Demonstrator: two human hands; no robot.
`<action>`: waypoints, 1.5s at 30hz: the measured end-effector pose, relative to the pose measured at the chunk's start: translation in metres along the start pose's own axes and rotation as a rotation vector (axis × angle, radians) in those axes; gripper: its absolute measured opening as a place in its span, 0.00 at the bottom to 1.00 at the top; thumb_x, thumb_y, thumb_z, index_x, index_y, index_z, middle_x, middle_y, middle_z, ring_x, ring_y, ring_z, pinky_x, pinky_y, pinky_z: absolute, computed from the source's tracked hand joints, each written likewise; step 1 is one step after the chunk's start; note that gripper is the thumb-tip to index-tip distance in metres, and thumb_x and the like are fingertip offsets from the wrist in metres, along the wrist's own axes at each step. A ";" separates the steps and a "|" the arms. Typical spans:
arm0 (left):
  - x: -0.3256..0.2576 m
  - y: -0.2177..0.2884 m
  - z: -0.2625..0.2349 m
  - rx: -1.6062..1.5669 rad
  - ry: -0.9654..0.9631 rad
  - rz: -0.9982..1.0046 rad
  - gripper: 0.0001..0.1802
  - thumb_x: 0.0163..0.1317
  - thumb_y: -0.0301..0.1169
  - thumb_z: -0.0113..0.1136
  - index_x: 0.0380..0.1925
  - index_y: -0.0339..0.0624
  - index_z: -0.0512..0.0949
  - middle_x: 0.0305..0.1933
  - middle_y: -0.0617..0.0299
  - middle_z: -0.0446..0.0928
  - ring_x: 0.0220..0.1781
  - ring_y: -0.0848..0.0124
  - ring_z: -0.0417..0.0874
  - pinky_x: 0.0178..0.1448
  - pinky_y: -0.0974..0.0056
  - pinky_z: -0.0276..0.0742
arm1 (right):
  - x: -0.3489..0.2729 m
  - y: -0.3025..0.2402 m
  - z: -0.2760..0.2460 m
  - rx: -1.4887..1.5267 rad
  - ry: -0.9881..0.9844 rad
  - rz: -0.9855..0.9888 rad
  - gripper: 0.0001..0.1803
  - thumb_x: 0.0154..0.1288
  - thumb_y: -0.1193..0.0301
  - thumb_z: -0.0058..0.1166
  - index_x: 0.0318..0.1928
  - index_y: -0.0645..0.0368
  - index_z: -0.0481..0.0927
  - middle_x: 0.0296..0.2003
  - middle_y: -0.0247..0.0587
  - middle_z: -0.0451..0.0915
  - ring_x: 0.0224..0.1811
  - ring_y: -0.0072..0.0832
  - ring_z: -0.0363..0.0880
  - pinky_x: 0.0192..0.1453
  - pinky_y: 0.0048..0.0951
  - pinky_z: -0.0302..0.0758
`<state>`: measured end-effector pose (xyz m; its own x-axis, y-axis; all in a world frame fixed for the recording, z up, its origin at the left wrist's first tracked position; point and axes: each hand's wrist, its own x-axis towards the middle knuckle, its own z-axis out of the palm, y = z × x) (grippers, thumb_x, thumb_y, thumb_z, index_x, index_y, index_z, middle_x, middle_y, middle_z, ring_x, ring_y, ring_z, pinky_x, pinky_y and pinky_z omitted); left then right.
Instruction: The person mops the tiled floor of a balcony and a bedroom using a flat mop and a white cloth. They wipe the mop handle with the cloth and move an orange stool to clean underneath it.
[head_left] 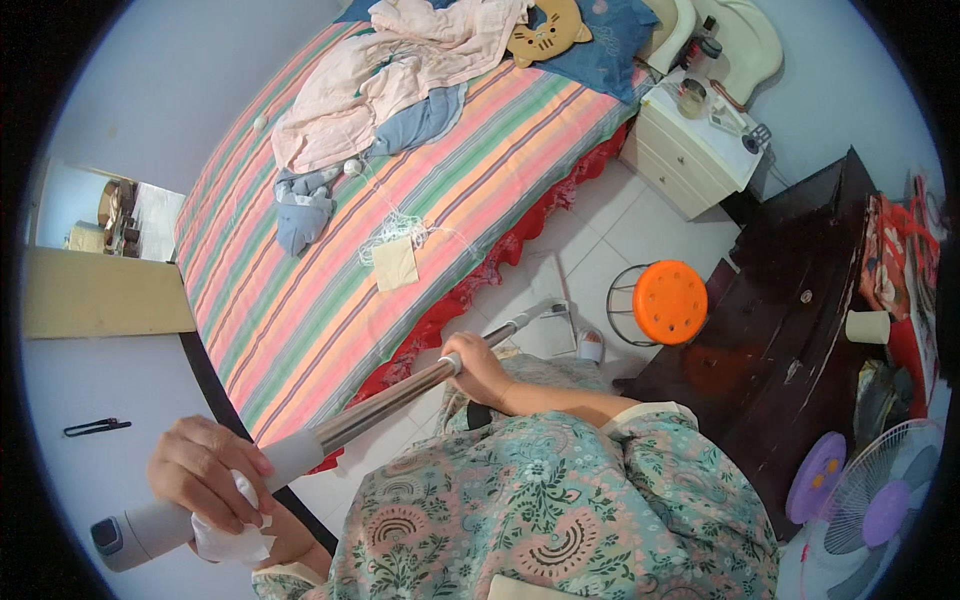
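Observation:
A long-handled floor mop (385, 402) slants across my body, with a thick white upper grip, a shiny metal pole and a grey end cap. At its thick upper end, my left hand (208, 478) is closed round the white grip, a crumpled white tissue (238, 535) pressed against it. Farther down the pole, my right hand (478, 368) wraps round the metal tube near a white joint. The mop's thin, flat head (556, 309) rests on the tiled floor beside my slippered foot (590, 346); its details are hard to make out.
Left of the pole stands a bed with a striped sheet (290, 340), holding tangled white cord (395, 235) and bedding. An orange round stool (670, 302) is right of the mop head. Beyond are a dark wooden cabinet (790, 290), a white nightstand (680, 150) and a fan (885, 510).

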<state>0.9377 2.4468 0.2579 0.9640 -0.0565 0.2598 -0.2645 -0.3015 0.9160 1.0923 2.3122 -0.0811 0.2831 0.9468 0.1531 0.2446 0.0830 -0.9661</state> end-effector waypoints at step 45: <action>0.060 -0.040 0.148 0.024 1.138 -0.022 0.16 0.49 0.40 0.66 0.19 0.44 0.71 0.18 0.62 0.72 0.20 0.68 0.76 0.31 0.58 0.77 | 0.000 0.122 -0.091 -0.300 -0.630 0.023 0.13 0.40 0.70 0.62 0.31 0.53 0.78 0.33 0.41 0.77 0.39 0.43 0.73 0.45 0.39 0.70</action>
<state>1.0100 2.3148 0.1919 0.3814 0.8421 0.3813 -0.2354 -0.3104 0.9210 1.2066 2.2942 -0.1800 -0.2781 0.9549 -0.1039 0.5163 0.0574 -0.8545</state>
